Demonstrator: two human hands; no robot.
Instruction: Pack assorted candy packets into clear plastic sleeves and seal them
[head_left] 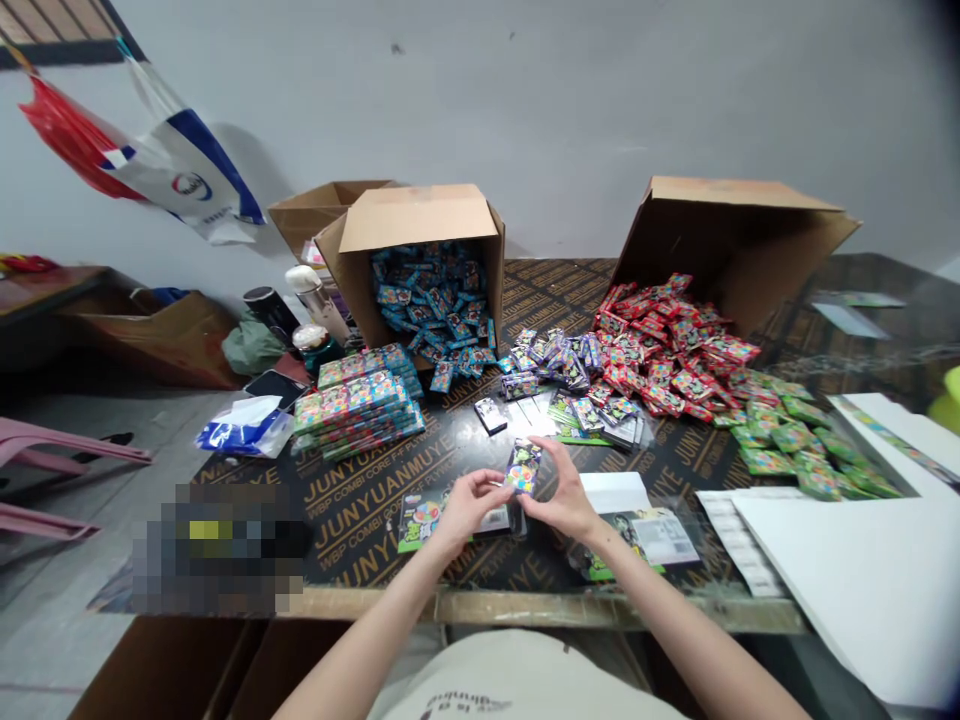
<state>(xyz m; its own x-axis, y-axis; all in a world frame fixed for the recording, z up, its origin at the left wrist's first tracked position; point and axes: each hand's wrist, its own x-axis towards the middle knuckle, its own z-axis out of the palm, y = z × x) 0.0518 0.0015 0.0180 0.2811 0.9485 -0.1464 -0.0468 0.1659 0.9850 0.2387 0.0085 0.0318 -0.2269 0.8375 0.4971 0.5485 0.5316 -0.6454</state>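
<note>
Between my hands, a small dark box (523, 464) with a colourful balloon-like print stands tilted above the table. My left hand (471, 508) pinches its lower left edge. On its other side, the fingers and thumb of my right hand (564, 496) grip the top and lower right. Flat printed card sleeves lie below, one printed sleeve (420, 520) by my left wrist and another printed sleeve (664, 540) under my right forearm. A little beyond my hands lies a single small black-and-white box (491, 415). Purple packets (559, 355) are heaped farther back.
A carton (420, 218) spills blue packets (431, 300); another carton (750, 195) spills red packets (667, 345). Green packets (795, 435) lie at right beside white sheets (832, 560). Stacked packs (360, 400), bottles (315, 300) and a tissue pack (246, 428) stand left. The table's front edge (525, 608) is near.
</note>
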